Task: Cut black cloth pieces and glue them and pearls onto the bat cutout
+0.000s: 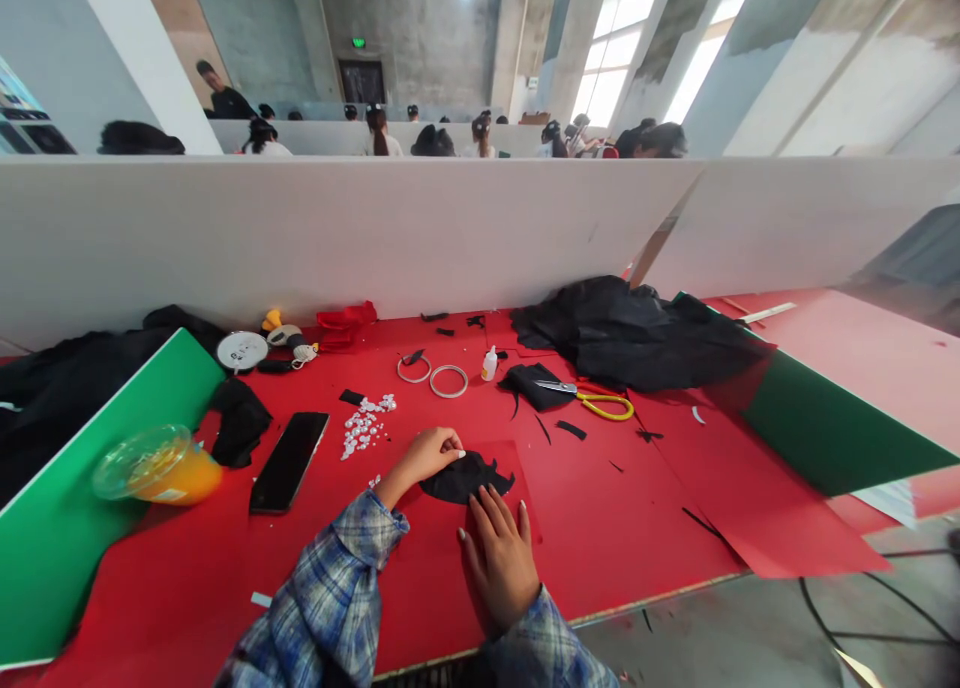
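A black cut-out fabric piece (456,479) lies flat on a red sheet (442,538) on the red table. At its upper left, my left hand (429,455) has thumb and fingertips pressed together by the piece's edge; anything between them is too small to make out. My right hand (504,558) rests with fingers spread, its fingertips on the lower right edge of the black piece. White pearl beads (363,425) lie loose to the upper left. Two rings (448,382) and a small white bottle (490,364) sit farther back.
Yellow-handled scissors (606,405) lie on black fabric to the right, before a large black cloth heap (637,333). On the left are a phone (290,462), an orange drink cup (174,468) and a green board (112,438). A white partition (337,233) stands behind, people beyond it.
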The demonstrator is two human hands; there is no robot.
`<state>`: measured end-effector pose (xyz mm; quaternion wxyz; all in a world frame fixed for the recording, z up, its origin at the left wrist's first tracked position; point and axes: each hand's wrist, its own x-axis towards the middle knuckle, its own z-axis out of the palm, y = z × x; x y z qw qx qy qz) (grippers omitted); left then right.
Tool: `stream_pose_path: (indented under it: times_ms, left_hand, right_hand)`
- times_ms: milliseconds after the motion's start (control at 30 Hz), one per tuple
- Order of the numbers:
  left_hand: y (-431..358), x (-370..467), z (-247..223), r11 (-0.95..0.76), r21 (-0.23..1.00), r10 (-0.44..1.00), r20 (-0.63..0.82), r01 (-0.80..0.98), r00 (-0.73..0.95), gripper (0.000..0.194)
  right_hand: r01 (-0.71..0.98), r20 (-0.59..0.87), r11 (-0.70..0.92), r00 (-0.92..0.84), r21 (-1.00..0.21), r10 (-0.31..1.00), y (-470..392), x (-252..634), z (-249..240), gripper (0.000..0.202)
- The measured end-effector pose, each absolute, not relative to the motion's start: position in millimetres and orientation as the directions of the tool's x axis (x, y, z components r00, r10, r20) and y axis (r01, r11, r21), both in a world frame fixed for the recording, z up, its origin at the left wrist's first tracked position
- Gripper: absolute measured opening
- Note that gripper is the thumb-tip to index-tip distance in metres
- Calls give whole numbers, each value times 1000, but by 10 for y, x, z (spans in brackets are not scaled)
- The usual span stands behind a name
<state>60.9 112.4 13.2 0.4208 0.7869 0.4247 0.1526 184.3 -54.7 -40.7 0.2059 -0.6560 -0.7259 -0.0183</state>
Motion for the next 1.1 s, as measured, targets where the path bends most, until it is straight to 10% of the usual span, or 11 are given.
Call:
stream_pose_path:
  times_ms: [1100]
  left_hand:
    - [1080, 592, 75, -283, 850, 816, -30, 444, 577, 26]
  right_hand:
    - [944, 509, 195, -34, -266, 860, -533, 1833, -501, 37]
